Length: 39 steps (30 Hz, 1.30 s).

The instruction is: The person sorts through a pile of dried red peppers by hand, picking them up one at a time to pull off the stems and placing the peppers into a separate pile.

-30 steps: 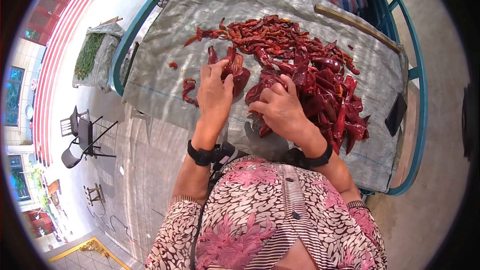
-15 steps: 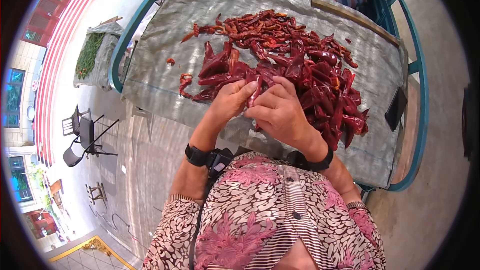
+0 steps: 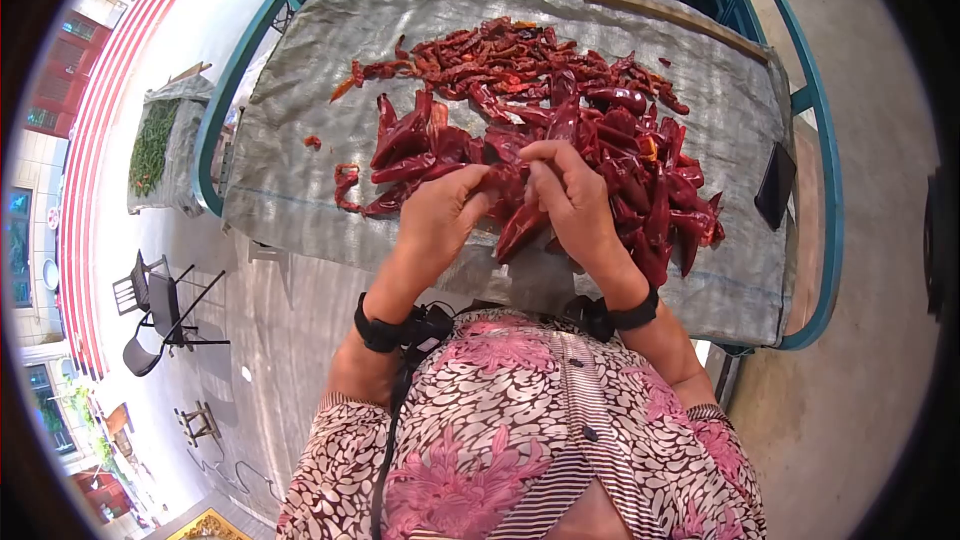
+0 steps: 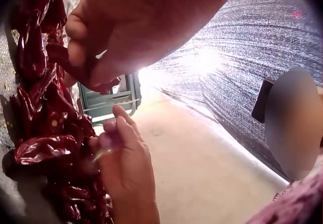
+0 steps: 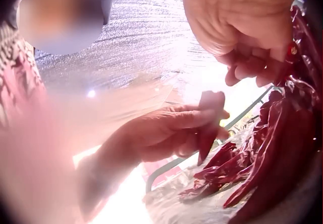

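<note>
Fingers of the left hand pinch a dark-red pepper above the sheet, likely keeping it handy for the right hand, whose fingers bend close by; whether they hold anything cannot be told. Just beyond, glossy peppers lie heaped within easy reach; shrivelled peppers spread farther off, while a wooden strip apparently weights the sheet's far side.
</note>
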Motion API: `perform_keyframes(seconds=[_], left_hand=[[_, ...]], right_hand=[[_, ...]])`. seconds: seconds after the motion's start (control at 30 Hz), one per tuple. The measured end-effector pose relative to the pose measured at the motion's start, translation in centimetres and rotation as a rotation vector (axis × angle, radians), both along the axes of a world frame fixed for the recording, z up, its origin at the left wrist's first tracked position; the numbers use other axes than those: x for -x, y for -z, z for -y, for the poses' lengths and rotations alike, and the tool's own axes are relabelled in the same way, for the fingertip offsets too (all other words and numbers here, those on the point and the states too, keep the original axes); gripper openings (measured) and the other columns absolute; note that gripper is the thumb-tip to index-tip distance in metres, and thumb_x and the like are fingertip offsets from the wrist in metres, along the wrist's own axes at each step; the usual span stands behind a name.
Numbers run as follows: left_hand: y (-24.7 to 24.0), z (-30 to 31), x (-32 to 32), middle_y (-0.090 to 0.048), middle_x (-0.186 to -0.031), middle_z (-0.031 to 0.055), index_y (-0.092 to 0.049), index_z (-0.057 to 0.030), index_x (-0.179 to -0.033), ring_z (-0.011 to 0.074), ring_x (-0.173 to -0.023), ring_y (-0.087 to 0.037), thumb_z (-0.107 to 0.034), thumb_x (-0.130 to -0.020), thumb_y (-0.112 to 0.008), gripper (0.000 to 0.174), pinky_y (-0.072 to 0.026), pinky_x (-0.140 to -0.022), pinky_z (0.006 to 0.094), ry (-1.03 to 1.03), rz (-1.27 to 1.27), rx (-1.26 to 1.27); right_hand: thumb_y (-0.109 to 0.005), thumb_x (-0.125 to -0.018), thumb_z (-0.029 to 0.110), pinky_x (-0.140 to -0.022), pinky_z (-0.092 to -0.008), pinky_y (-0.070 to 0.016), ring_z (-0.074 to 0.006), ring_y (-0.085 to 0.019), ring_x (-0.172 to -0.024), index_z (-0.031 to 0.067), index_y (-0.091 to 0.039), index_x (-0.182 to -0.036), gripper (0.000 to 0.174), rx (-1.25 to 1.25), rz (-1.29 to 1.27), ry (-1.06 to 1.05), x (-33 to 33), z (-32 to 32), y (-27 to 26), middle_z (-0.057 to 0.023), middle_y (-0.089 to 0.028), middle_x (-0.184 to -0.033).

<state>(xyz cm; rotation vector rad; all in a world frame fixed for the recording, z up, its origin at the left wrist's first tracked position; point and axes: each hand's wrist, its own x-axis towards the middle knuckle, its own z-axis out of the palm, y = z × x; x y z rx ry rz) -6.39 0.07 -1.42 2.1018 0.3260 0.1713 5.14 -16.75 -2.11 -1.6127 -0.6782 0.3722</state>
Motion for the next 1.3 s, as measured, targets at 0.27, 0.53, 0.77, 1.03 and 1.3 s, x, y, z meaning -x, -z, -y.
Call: perform_keyframes(seconds=[0.27, 0.53, 0.77, 1.03, 1.3], left_hand=[[0.4, -2.0, -1.2, -0.063, -0.107, 0.0141, -0.066, -0.0089, -0.123, 0.0377, -0.093, -0.068, -0.015, -0.088, -0.075, 0.037, -0.0544, -0.078, 0.0436, -0.335, 0.202, -0.45], [3.9, -0.8, -2.9, -0.055, -0.103, 0.0167, -0.062, -0.007, -0.108, 0.0384, -0.086, -0.066, -0.014, -0.082, -0.078, 0.031, -0.0553, -0.07, 0.0471, 0.055, 0.079, -0.473], [3.5, -0.7, -4.0, -0.055, -0.11, 0.0135, -0.06, -0.0134, -0.126, 0.0356, -0.088, -0.067, -0.014, -0.079, -0.081, 0.052, -0.0562, -0.072, 0.0454, 0.196, 0.067, -0.435], [3.2, -0.7, -4.1, -0.061, -0.107, 0.0096, -0.066, -0.0145, -0.117, 0.032, -0.089, -0.069, -0.016, -0.085, -0.076, 0.034, -0.0566, -0.071, 0.0425, 0.175, 0.21, -0.407], [1.2, -0.4, -3.2, -0.07, -0.102, 0.0102, -0.069, -0.0102, -0.111, 0.0327, -0.09, -0.069, -0.018, -0.092, -0.071, 0.02, -0.0551, -0.074, 0.0415, 0.083, 0.245, -0.194]], right_hand=[[-0.057, -0.103, 0.005, -0.064, -0.0262, -0.0513, -0.0096, -0.064, -0.068, 0.0036, -0.064, -0.117, 0.016, 0.038, 0.099, 0.245, 0.7, 0.0, 0.2, -0.0038, -0.067, -0.075], [-0.06, -0.1, 0.002, -0.066, -0.0284, -0.0528, -0.0141, -0.067, -0.071, 0.0042, -0.064, -0.119, 0.02, 0.11, 0.251, 0.247, 1.7, -0.1, 0.9, -0.0076, -0.067, -0.081], [-0.062, -0.098, -0.001, -0.065, -0.0294, -0.0528, -0.0152, -0.066, -0.07, 0.0047, -0.065, -0.119, 0.022, 0.151, 0.32, 0.313, 1.9, 0.8, 1.2, -0.0074, -0.066, -0.083], [-0.066, -0.097, 0.005, -0.063, -0.031, -0.0526, -0.0174, -0.065, -0.067, 0.0052, -0.066, -0.119, 0.022, 0.207, 0.362, 0.316, 1.7, 1.6, 1.3, -0.0083, -0.066, -0.081], [-0.067, -0.098, 0.009, -0.066, -0.0309, -0.0545, -0.0212, -0.07, -0.073, 0.0054, -0.064, -0.122, 0.024, 0.069, 0.511, 0.105, 0.4, 0.2, 0.8, -0.0108, -0.07, -0.086]])
